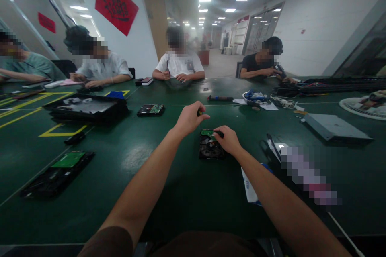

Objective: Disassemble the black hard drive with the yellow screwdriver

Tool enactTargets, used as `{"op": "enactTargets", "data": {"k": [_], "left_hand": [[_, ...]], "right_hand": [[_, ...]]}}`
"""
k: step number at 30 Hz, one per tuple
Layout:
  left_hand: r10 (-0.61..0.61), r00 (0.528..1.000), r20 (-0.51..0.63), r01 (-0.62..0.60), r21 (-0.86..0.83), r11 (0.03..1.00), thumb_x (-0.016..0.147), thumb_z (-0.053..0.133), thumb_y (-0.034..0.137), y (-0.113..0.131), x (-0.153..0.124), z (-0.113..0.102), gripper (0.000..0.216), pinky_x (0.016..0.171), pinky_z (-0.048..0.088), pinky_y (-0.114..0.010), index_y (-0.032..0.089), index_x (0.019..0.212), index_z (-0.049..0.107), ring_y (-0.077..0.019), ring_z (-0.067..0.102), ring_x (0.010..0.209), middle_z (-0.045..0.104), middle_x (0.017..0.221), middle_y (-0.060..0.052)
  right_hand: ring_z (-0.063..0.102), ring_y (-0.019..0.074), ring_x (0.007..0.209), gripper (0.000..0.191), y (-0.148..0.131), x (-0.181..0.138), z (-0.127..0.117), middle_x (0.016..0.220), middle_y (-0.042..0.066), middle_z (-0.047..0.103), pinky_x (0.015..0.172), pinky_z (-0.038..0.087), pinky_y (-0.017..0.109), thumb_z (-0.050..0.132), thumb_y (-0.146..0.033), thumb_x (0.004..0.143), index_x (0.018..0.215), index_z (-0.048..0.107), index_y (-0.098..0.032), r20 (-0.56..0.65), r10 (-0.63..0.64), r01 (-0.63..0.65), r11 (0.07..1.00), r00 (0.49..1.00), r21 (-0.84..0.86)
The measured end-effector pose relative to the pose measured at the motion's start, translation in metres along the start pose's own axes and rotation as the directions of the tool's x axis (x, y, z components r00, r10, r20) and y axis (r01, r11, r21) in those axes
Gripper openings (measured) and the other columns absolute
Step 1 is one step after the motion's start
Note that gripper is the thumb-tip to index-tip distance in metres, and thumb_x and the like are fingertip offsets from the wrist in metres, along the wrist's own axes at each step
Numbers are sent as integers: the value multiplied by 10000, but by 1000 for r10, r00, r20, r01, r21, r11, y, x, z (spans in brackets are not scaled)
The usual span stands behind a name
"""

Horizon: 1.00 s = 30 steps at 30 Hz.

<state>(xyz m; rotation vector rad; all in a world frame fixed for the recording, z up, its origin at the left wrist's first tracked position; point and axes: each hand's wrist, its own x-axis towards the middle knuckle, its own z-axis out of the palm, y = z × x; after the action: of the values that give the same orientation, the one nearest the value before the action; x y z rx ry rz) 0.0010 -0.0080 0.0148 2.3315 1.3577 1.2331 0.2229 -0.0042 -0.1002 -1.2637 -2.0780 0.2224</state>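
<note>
A hard drive lies on the green table in front of me, with its green circuit board facing up at the far end. My left hand is closed above the drive, pinching a screwdriver with a dark and yellow handle. Its thin shaft points down at the board's far left corner. At the drive's right side, my right hand is closed around a small black-handled tool by the board. The fingers hide the tool's far end.
More hard drives lie to the left, near a black tray. On the right are a grey metal box, a phone-like object, and a blue-white packet under my right forearm. Several people sit across the table.
</note>
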Motion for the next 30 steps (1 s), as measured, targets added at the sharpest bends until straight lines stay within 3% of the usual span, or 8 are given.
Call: {"op": "enactTargets", "data": {"k": [5, 9, 12, 15, 19, 24, 27, 30], "left_hand": [[-57, 995, -85, 47, -119, 992, 840, 753, 220, -5, -2, 7, 225, 803, 491, -305, 214, 983, 579, -171, 680, 842, 737, 929, -19], [-44, 998, -50, 34, -181, 983, 844, 726, 171, -6, -2, 8, 280, 845, 492, -307, 214, 1095, 612, -167, 686, 884, 742, 955, -14], [-13, 1000, -5, 12, -159, 987, 871, 697, 205, -9, -1, 8, 179, 846, 497, -315, 215, 1049, 698, -180, 668, 915, 722, 982, -31], [-26, 1000, 0, 25, -114, 993, 882, 686, 226, -12, 1, 7, 246, 881, 507, -338, 232, 1122, 742, -193, 643, 933, 663, 1021, -59], [-23, 1000, -11, 22, -49, 999, 884, 649, 172, -13, 2, 6, 353, 934, 510, -370, 225, 1228, 710, -198, 623, 939, 629, 1036, -71], [-39, 998, 39, 45, -175, 984, 903, 522, 73, -10, 0, 11, 456, 854, 542, -333, 196, 1339, 574, -172, 644, 928, 682, 1158, -77], [-32, 999, 18, 34, -166, 986, 914, 540, 103, -8, -1, 12, 361, 881, 528, -333, 188, 1255, 620, -180, 648, 981, 698, 1146, -80], [-15, 999, -42, 10, -121, 993, 913, 646, 238, -6, 0, 10, 190, 895, 518, -340, 215, 1093, 704, -203, 631, 1027, 706, 1063, -64]], "right_hand": [[663, 237, 1053, 148, 0, 0, 0, 1119, 77, 736, 968, 507, 403, 670, -243, 916, 1046, 739, -226, 6, -4, 4, 1000, 1000, -10], [662, 236, 1055, 153, 0, 0, 0, 1118, 80, 734, 965, 505, 399, 669, -254, 919, 1051, 739, -220, 8, -6, 6, 1000, 1000, -10], [662, 237, 1057, 157, 1, 0, 0, 1123, 80, 733, 958, 505, 397, 666, -260, 923, 1056, 737, -218, 5, -6, 6, 1000, 1000, -9], [664, 241, 1053, 156, 0, 0, 0, 1122, 80, 735, 953, 504, 398, 673, -263, 920, 1053, 739, -219, 10, -2, 2, 1000, 1000, -10], [662, 240, 1055, 153, -1, 0, -1, 1119, 79, 736, 966, 498, 396, 673, -255, 920, 1053, 739, -221, 10, 2, -2, 1000, 1000, -16], [668, 238, 1042, 150, -1, 0, 0, 1119, 81, 738, 958, 503, 392, 674, -249, 918, 1048, 738, -215, 6, 14, -13, 1000, 1000, -18], [671, 238, 1035, 146, 0, 0, 1, 1111, 85, 739, 950, 506, 386, 671, -241, 919, 1045, 737, -209, -7, 1, -1, 1000, 1000, -13], [672, 240, 1033, 146, 1, 0, 2, 1098, 84, 741, 949, 509, 391, 668, -243, 921, 1045, 735, -208, -16, -18, 18, 1000, 1000, 1]]}}
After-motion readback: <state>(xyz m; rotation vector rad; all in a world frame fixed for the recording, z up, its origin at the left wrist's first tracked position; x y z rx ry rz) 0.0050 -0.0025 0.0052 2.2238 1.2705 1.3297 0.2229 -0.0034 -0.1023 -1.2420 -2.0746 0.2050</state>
